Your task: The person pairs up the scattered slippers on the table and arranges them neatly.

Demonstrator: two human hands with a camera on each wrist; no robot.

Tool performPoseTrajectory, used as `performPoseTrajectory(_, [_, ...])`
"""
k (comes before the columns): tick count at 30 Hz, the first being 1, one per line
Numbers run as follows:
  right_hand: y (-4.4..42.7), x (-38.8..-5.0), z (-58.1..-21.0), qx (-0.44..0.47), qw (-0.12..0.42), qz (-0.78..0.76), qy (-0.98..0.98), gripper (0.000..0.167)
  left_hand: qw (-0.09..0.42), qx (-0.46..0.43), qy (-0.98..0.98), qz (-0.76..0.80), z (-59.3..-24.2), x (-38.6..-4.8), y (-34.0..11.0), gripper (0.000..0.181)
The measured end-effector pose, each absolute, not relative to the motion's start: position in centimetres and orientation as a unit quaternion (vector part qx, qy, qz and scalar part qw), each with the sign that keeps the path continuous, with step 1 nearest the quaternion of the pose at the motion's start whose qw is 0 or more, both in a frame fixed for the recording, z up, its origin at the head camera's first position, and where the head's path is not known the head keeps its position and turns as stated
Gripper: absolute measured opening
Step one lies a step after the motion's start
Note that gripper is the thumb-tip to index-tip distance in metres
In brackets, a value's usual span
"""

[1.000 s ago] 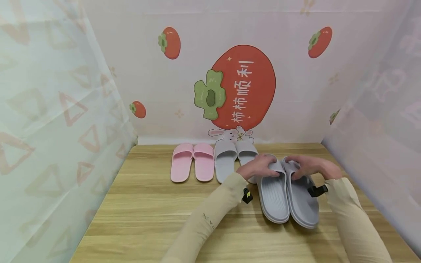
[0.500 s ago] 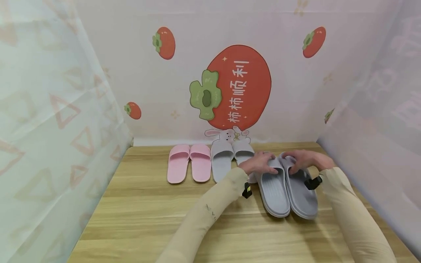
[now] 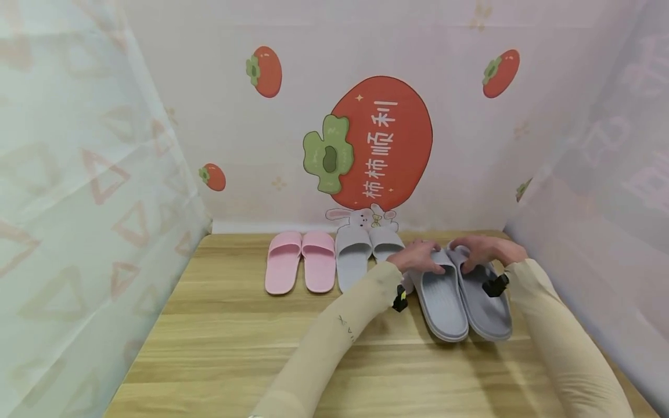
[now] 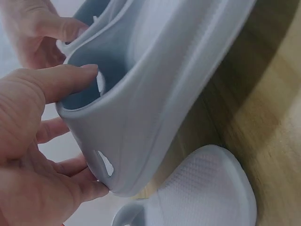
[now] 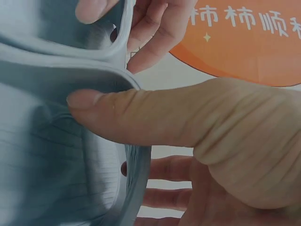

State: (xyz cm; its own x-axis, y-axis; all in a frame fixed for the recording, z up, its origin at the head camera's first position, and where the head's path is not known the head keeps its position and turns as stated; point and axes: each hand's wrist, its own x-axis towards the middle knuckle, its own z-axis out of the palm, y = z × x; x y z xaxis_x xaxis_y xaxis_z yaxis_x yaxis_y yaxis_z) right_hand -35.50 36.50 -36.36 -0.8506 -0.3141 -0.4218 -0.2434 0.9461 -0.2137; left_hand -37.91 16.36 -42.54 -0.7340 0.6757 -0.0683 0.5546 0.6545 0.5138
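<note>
In the head view my left hand (image 3: 420,257) grips the strap of a grey slide slipper (image 3: 443,305). My right hand (image 3: 488,249) holds its darker grey mate (image 3: 487,302), side by side with it. Each thumb lies inside the strap's opening, as the left wrist view shows for my left thumb (image 4: 70,82) and the right wrist view for my right thumb (image 5: 141,115). The fingers go round the outside of the toe end. Both slippers are raised off the wooden table, toes toward the back wall, with a shadow beneath them.
To the left, along the back edge, stand a pair of light grey slippers (image 3: 352,267) and a pair of pink slippers (image 3: 284,270). My left forearm partly covers the light grey pair. Printed cloth walls (image 3: 460,174) enclose the wooden table (image 3: 235,348) at back and sides.
Both hands have carried the grey pair a little farther toward the back wall and slightly right. The grip stays the same. The other slippers have not moved; the head view has shifted slightly.
</note>
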Motion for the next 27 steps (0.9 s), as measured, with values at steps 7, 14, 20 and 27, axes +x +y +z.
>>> performPoseTrajectory(7, [36.9, -37.1, -36.2, -0.123, 0.259, -0.086, 0.954, 0.075, 0.115, 0.321, 0.911, 0.233, -42.7, -38.9, 17.3, 0.06])
performPoseTrajectory(14, [37.2, -37.9, -36.8, -0.106, 0.252, -0.068, 0.96, 0.073, 0.12, 0.3, 0.911, 0.257, -43.2, -39.8, 17.7, 0.059])
performPoseTrajectory(20, [37.4, -38.4, -36.7, -0.099, 0.235, -0.072, 0.964, 0.07, 0.12, 0.291, 0.911, 0.266, -43.1, -40.4, 18.0, 0.057])
performPoseTrajectory(27, [37.5, -39.2, -36.9, -0.087, 0.24, -0.069, 0.964, 0.067, 0.123, 0.288, 0.918, 0.245, -43.1, -41.4, 18.5, 0.054])
